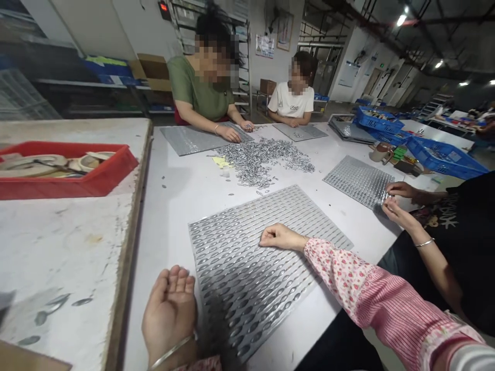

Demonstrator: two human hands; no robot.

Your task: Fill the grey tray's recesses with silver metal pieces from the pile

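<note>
A grey grooved sheet (305,211) lies on the white table in front of me, with rows of small, shiny, leaf-shaped metal pieces over much of it. My right hand (280,237) is over the middle of this sheet, thumb and fingertips pinched together. Whatever sits between those fingertips is too small to make out. Beside the sheet's near left edge, my left hand (172,304) is turned palm up, its fingers loosely curved and the palm showing nothing in it. Beyond the sheet spreads a loose pile of the same metal pieces (263,159).
A red tray (69,175) stands on a worn board at left. Across the table, a person in green (203,87) works at another sheet (185,141); a second person sits farther back. At right, a co-worker's hands (400,203) touch a filled sheet (356,178). Blue crates (444,157) stand behind.
</note>
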